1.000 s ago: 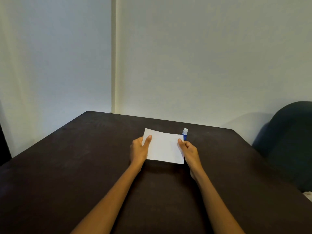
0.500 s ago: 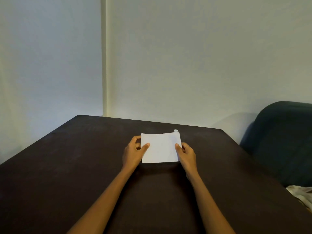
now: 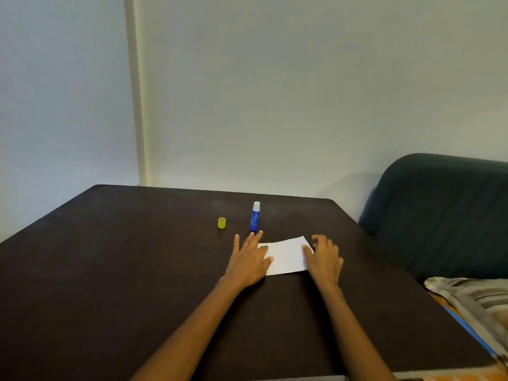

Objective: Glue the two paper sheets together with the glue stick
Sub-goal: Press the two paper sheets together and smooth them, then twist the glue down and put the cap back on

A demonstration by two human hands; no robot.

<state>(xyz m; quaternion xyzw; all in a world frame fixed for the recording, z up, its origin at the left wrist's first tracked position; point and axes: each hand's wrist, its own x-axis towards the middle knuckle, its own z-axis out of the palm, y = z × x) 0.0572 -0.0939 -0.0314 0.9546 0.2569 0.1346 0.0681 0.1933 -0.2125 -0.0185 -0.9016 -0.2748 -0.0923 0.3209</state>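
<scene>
White paper (image 3: 286, 257) lies flat on the dark table (image 3: 137, 270); I cannot tell one sheet from two. My left hand (image 3: 248, 259) rests flat on its left edge with fingers spread. My right hand (image 3: 324, 257) presses its right edge with fingers curled down. A blue glue stick (image 3: 255, 216) stands upright and uncapped just beyond my left fingertips. Its yellow cap (image 3: 221, 223) stands to the left of it.
A dark green sofa (image 3: 439, 213) stands beyond the table's right edge, with a striped cushion (image 3: 472, 295) on it. A pale wall runs behind the table's far edge.
The paper was held up off the table by both hands and now lies flat under them. The view has shifted, and the glue stick and yellow cap now show.
</scene>
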